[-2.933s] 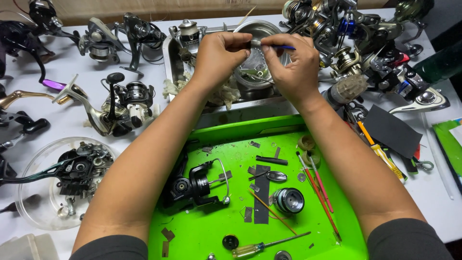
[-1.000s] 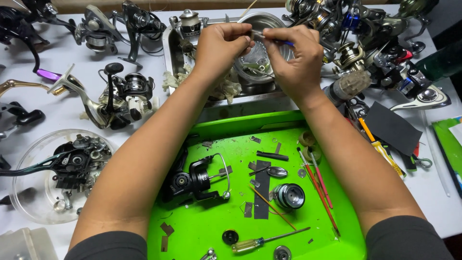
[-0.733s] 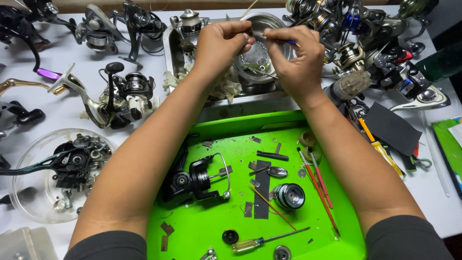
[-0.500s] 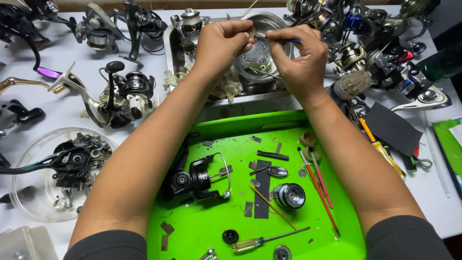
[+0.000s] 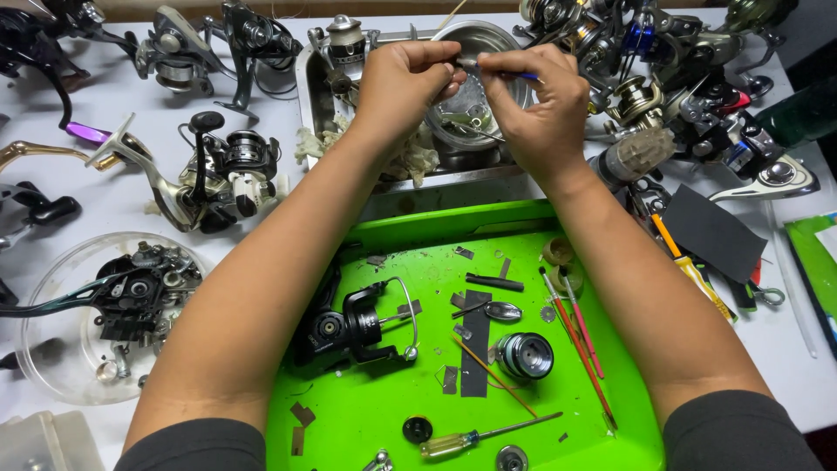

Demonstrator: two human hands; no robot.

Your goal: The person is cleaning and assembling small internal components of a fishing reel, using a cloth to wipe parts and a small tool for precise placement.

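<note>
My left hand (image 5: 403, 83) and my right hand (image 5: 539, 103) meet above a round metal bowl (image 5: 490, 37) that sits in a metal tray (image 5: 310, 83). The left fingers pinch a small dark part, too small to identify. The right fingers hold a thin blue-handled tool (image 5: 506, 74) against that part. Below my arms lies a green tray (image 5: 410, 419) with a black fishing reel body (image 5: 353, 324), a silver spool (image 5: 526, 353), thin red tools (image 5: 575, 327) and a yellow-handled screwdriver (image 5: 475, 438).
Several fishing reels (image 5: 222, 170) lie on the white table at left and back right (image 5: 663, 83). A clear round dish (image 5: 52, 366) at left holds dark reel parts. A black sheet (image 5: 713, 231) and an orange screwdriver (image 5: 689, 266) lie at right.
Both hands have drawn closer together over the bowl, and the right hand shifted slightly left with the blue tool. Everything in the green tray stayed put.
</note>
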